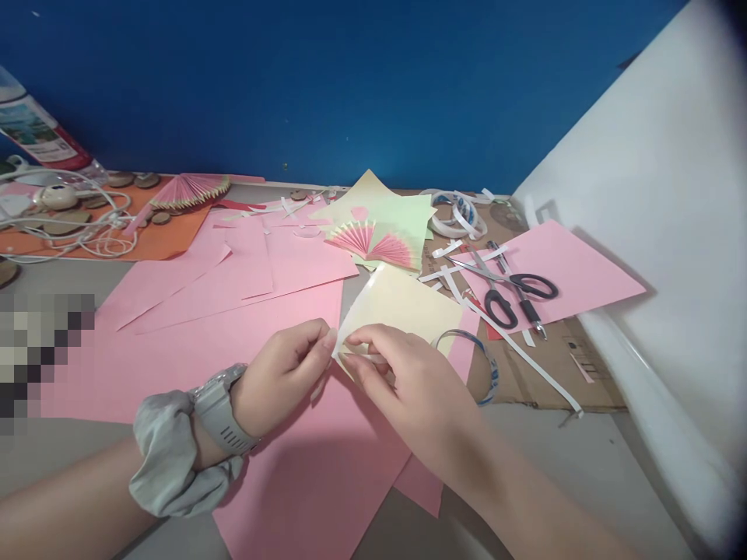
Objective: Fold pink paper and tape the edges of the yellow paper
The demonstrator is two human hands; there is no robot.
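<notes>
My left hand (281, 373) and my right hand (408, 385) both pinch the near corner of a pale yellow paper sheet (405, 305). The sheet lies over large pink paper sheets (233, 327) on the table. My left wrist wears a grey watch (222, 408) and a grey scrunchie (166, 459). Fingertips of the two hands nearly meet at the sheet's edge. A small white strip seems to sit under the right thumb, too small to name.
Black-handled scissors (513, 292) lie on a pink sheet at right, with white paper strips around. A roll of tape (461, 218) sits behind. Folded pink paper fans (373, 239) rest on yellow paper. A white cable (87, 225) lies far left. A white board (654, 233) rises at right.
</notes>
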